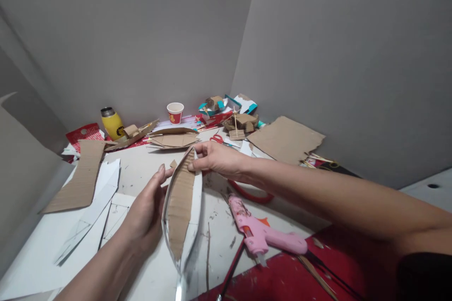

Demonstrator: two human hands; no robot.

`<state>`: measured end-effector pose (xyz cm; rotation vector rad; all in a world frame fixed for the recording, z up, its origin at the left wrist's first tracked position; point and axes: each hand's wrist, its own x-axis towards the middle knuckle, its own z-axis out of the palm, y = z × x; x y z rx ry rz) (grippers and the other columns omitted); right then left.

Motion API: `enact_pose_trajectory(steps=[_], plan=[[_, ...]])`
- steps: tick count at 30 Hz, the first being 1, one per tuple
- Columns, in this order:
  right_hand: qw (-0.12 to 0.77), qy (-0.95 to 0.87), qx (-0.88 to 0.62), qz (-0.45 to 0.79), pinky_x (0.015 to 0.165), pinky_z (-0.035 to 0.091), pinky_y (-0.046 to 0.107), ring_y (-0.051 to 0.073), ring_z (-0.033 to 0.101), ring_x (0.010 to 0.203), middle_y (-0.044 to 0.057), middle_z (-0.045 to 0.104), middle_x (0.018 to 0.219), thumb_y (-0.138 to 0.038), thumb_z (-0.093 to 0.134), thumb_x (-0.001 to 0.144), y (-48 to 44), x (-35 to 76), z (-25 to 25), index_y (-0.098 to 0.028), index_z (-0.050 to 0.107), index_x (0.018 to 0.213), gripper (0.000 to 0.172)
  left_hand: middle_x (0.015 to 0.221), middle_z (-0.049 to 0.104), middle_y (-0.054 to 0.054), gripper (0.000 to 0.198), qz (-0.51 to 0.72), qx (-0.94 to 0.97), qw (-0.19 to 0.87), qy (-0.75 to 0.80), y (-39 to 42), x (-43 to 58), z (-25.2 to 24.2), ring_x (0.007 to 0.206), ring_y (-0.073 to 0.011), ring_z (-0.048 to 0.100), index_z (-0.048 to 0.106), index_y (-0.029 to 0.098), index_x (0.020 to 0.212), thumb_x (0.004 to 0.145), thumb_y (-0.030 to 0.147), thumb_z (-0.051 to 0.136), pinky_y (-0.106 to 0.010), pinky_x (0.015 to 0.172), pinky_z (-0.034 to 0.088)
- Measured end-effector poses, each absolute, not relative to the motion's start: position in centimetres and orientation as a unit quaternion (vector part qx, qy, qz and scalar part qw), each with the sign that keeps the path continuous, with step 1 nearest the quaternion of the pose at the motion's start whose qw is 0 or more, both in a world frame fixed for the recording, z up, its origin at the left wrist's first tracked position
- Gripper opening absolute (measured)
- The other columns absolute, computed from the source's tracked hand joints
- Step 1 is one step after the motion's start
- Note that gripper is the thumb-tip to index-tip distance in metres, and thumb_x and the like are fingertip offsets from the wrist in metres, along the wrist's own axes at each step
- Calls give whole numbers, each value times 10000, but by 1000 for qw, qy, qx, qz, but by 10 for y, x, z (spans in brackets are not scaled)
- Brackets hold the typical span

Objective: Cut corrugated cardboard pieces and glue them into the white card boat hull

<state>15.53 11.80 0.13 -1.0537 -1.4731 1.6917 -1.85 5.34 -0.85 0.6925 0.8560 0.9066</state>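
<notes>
A cardboard boat hull [179, 202] with a corrugated brown floor and white paper sides stands tilted in front of me, one pointed end toward me. At its far end, my right hand [210, 157] pinches the side wall between thumb and fingers. My left hand [150, 202] supports the hull's left side; its thumb points up and some fingers are hidden behind the wall. A small brown cardboard scrap [173, 163] shows by the left fingertips; whether they touch it I cannot tell. Right of the hull lies a pink glue gun [261, 233], its nozzle toward me.
Cardboard pieces [79, 178] and marked white sheets [90, 225] lie left. Behind are a yellow bottle [113, 124], a paper cup [175, 114], another cardboard hull [173, 139], small red scissors [216, 138] and cardboard models. A large cardboard sheet [286, 138] lies back right; a red mat [339, 263] front right.
</notes>
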Motion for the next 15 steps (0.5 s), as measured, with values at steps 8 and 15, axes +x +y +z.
enact_pose_trajectory(steps=[8,15], plan=[[327,-614,-346,630,589,425,205,101,557,673,-13,630,761,-160,673,656,116,146,3,-138,669,874,220,819,735,-127,548,387,230,807,382,46,-12,-18,551,-204,666,592,117,1144,838,565,510,-351,584,541],[276,-619,-425,600,707,501,278,195,597,954,164,541,1236,-388,702,745,88,138,-2,-117,294,1434,845,954,746,-62,444,573,266,679,374,59,-19,-21,767,-202,698,606,202,1174,829,481,596,-319,754,544]])
